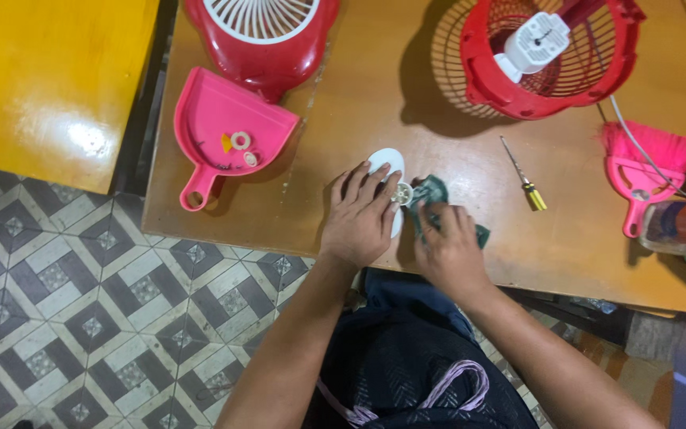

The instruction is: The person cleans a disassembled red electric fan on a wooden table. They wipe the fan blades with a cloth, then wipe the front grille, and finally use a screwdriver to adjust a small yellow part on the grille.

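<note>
A: Nearest the lens — dark clothing over the lap (pixel 406 357), with both forearms reaching up from it to the wooden table (pixel 343 103).

B: Left hand?

A: Left hand (pixel 359 216) lies palm down on a white fan blade piece (pixel 387 163), fingers spread and pressing it flat against the table near the front edge. Only one blade tip and the small hub (pixel 403 192) show past the fingers.

B: Right?

A: Right hand (pixel 448 248) has its fingers clenched around a teal cloth (pixel 432 193), bunched up and touching the hub. Cloth pokes out both sides of the hand.

B: Surroundings, quick.

A: Pink dustpan (pixel 228 131) to the left of the hands, with a few small parts in it — a white ring and an orange bit among them. Behind it, a red fan housing with a white grille (pixel 262 32). Far right, a red fan cage with a white motor (pixel 545 52) in the middle. Yellow-handled screwdriver (pixel 524 175) lies right of the cloth, apart from it. Pink brush (pixel 649 163) near the right edge. Yellow bench (pixel 49 79) on the left, patterned tile floor (pixel 81 318) below.
</note>
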